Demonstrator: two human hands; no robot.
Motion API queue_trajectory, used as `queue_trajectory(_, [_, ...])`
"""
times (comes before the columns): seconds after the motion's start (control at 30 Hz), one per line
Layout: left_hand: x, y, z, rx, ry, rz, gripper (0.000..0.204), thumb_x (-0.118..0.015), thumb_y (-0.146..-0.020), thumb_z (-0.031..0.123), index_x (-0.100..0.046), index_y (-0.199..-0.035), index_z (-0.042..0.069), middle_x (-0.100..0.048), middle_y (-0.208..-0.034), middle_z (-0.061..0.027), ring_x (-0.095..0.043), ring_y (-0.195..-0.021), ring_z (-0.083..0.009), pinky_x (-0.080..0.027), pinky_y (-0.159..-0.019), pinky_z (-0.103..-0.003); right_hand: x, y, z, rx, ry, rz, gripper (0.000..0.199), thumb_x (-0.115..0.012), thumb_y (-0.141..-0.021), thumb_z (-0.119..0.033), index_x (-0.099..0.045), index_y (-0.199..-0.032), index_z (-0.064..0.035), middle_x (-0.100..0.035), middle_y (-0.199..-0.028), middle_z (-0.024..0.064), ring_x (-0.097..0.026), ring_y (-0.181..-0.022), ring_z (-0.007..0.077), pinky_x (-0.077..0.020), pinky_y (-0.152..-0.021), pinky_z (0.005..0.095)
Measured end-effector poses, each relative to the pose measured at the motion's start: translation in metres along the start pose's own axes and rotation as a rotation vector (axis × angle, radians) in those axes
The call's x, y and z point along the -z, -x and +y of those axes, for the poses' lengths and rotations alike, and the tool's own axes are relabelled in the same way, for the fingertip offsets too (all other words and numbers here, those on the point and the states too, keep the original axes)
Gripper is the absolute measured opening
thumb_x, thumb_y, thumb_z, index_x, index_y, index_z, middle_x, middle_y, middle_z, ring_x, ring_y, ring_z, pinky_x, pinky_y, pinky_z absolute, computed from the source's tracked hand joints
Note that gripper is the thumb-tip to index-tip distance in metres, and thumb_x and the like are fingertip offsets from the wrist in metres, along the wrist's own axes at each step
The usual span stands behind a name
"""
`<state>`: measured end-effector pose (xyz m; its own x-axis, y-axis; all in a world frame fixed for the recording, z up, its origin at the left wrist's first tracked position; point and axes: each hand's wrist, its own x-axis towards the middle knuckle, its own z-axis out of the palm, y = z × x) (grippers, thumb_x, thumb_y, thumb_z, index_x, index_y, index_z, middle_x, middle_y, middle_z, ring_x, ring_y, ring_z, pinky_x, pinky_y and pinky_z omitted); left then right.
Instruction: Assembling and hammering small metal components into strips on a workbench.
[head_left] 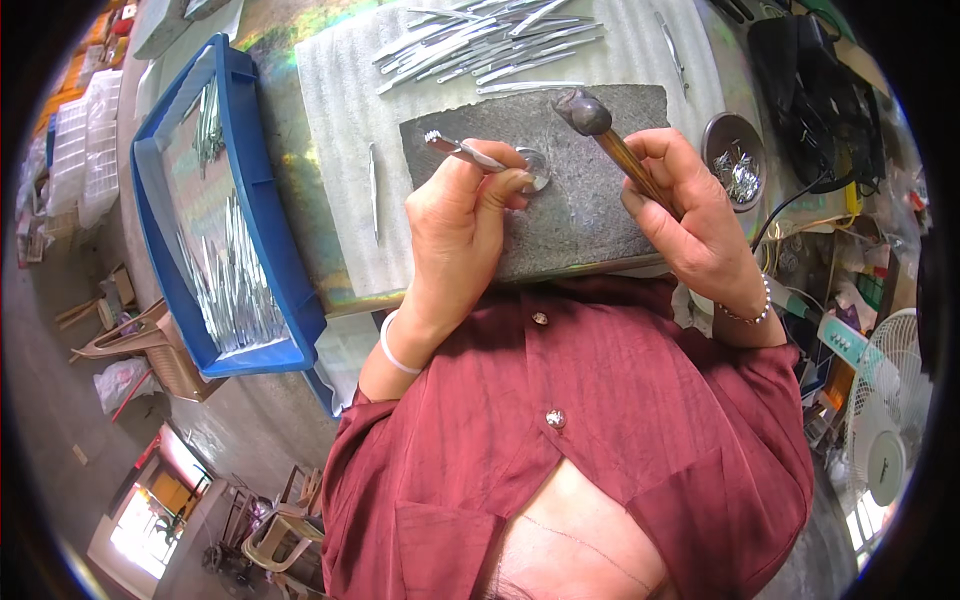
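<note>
1. A blue plastic tray (262, 215) is sitting at the far left of the bench, holding a scatter of thin metal strips (235, 275).
2. A single metal strip (373, 190) is lying on the white foam sheet (340, 120), just beside the grey stone slab (590, 210).
3. The left hand (455, 235) is resting on the slab, its thumb and fingers pinching a slim metal tool (470, 153) whose toothed end is pointing up and left.
4. A small round metal anvil (537, 168) is sitting on the slab, touching the left fingertips.
5. The right hand (690, 215) is curling its fingers tightly around a wooden-handled hammer (600, 130), the head hanging above the slab.
6. A round metal bowl (735, 160) of small shiny pieces is standing at the right.
</note>
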<state>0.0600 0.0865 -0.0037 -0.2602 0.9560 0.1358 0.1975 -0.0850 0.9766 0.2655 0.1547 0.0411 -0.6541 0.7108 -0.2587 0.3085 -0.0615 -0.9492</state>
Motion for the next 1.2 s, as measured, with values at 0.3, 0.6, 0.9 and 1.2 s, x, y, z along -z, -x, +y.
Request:
queue_trajectory(0.3, [-0.001,0.001,0.001,0.07,0.048,0.032,0.006,-0.06,-0.083,-0.004,-0.059,-0.087,0.0,-0.061,-0.072,-0.0048,-0.059,-0.059,-0.0093,-0.047,-0.053,-0.022,-0.008,-0.003,-0.008,-0.018,-0.062,0.001,0.031,-0.051,-0.091,-0.005,-0.039,-0.12,-0.002,-0.047,-0.087,-0.0013,-0.04,-0.072,0.0032,-0.0333,-0.062,0.0162])
queue_trajectory(0.6, [0.001,-0.001,0.002,-0.148,-0.214,-0.027,0.015,-0.062,-0.076,-0.005,-0.059,-0.088,0.002,-0.061,-0.075,-0.0096,-0.062,-0.063,-0.0193,-0.049,-0.053,-0.028,-0.013,-0.009,-0.012,0.018,-0.119,0.012,0.035,-0.054,-0.089,-0.002,-0.038,-0.121,-0.0023,-0.048,-0.084,-0.0014,-0.041,-0.07,0.0025,-0.0329,-0.059,0.0155])
queue_trajectory(0.9, [-0.001,0.001,0.006,-0.398,-0.585,-0.093,0.022,-0.058,-0.071,0.003,-0.056,-0.093,0.007,-0.057,-0.082,-0.0083,-0.061,-0.065,-0.0259,-0.049,-0.052,-0.034,-0.023,-0.032,-0.042,0.566,-0.007,0.01,0.023,-0.073,-0.076,-0.007,-0.06,-0.095,-0.0001,-0.054,-0.066,0.0026,-0.049,-0.056,0.0089,-0.0386,-0.051,0.0241])
queue_trajectory(1.2, [0.001,0.002,0.01,-0.406,-0.636,-0.067,0.012,-0.055,-0.073,0.005,-0.051,-0.084,0.008,-0.051,-0.077,-0.0065,-0.061,-0.066,-0.0234,-0.049,-0.05,-0.033,-0.028,-0.025,-0.053,0.466,0.146,0.048,0.02,-0.067,-0.081,-0.006,-0.057,-0.097,0.0005,-0.054,-0.069,0.0053,-0.049,-0.056,0.012,-0.0402,-0.051,0.0239])
